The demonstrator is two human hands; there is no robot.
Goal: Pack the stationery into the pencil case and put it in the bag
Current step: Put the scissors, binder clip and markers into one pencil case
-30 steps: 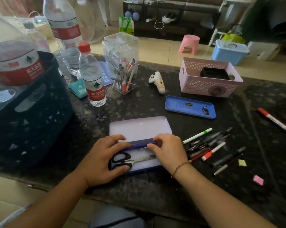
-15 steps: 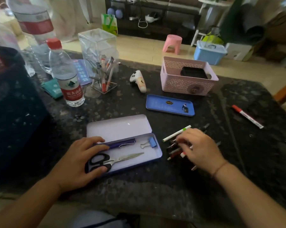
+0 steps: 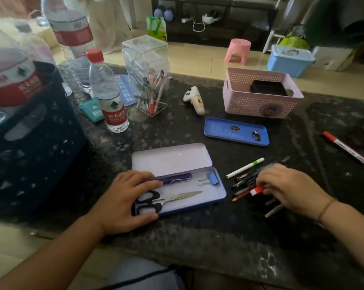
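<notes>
An open blue tin pencil case (image 3: 219, 197) lies on the dark table, its pale lid (image 3: 170, 158) folded back. Inside are black-handled scissors (image 3: 166, 200), a purple pen (image 3: 176, 177) and a blue binder clip (image 3: 210, 179). My left hand (image 3: 126, 200) rests on the case's left end, fingers over the pen and thumb by the scissor handles. To the right lies a pile of pens (image 3: 245, 183). My right hand (image 3: 290, 188) is over that pile, its fingertips pinching a red-and-white marker (image 3: 256, 190). A white pen with a green band (image 3: 245, 168) lies beside the pile.
A blue case lid (image 3: 236, 131), pink basket (image 3: 260, 95), white controller (image 3: 194, 99), clear pen holder (image 3: 148, 76) and water bottle (image 3: 108, 93) stand further back. A dark crate (image 3: 34, 143) with large bottles fills the left. A red marker (image 3: 344, 146) lies far right.
My right hand left the pencil case, moved right to the pen pile and now pinches the red-and-white marker. My left hand stays on the case. The binder clip is now uncovered.
</notes>
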